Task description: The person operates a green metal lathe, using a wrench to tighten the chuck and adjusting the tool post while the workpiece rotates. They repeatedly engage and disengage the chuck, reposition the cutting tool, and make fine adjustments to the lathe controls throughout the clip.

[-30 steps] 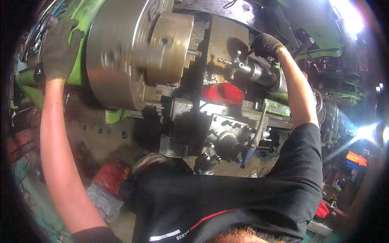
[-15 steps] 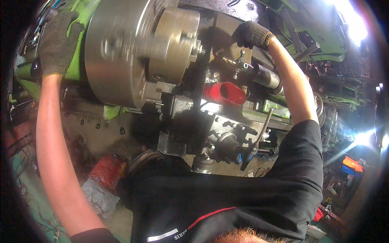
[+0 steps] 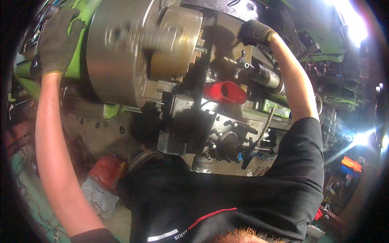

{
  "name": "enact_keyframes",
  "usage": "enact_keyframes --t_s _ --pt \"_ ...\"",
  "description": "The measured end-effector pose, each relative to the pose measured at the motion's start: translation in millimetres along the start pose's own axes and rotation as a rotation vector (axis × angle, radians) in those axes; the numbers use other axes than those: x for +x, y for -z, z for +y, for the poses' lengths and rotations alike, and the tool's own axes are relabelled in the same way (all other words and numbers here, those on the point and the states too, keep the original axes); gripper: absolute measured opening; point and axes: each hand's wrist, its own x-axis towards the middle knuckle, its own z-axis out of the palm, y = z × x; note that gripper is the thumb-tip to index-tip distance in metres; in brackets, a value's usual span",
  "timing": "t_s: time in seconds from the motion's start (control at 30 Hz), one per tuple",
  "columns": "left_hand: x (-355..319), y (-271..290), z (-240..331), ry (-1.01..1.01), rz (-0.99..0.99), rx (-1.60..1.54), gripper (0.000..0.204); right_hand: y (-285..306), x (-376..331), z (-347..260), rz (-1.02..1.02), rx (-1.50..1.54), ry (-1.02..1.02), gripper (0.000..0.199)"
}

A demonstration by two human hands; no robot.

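My left hand (image 3: 58, 42), in a dark knit glove, lies on the green lathe headstock (image 3: 83, 18) at the far left. Its thumb stands apart from the fingers, and a dark knob (image 3: 35, 67) is beside the wrist. The large metal chuck (image 3: 117, 52) and the smaller cylindrical part (image 3: 176, 44) to its right are smeared by turning. My right hand (image 3: 256, 32), gloved too, hangs above the lathe bed right of that part. Its fingers are curled in shadow, so anything within them is hidden. Below it sits a small brass-and-steel valve-like fitting (image 3: 240, 64).
A red plastic cup-like piece (image 3: 227, 92) lies in front of the fitting. Nearer me are the tool post (image 3: 229, 143) and a slanted lever handle (image 3: 265, 127). A dark cylinder (image 3: 265, 76) is by my right forearm. A red bag (image 3: 106, 172) stands on the floor at lower left.
My right hand has shifted slightly to the right, its fingers still curled. Marks on the chuck and the smaller part have changed position. My left hand stays in place.
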Motion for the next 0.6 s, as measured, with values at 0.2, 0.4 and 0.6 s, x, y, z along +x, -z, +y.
enact_keyframes --t_s 0.2,0.4,0.6 --pt "-0.7 5.3 4.3 0.015 0.035 -0.033 0.031 -14.0 -35.6 4.3 -0.055 0.436 -0.163 0.024" --pt "-1.7 -2.8 -3.0 0.016 0.023 -0.009 0.038 -22.2 -1.0 -68.9 0.027 0.554 -0.024 0.024" --pt "-1.4 10.4 13.6 0.052 -0.020 -0.034 0.032 -3.1 -15.1 -12.4 -0.043 0.304 -0.093 0.021"
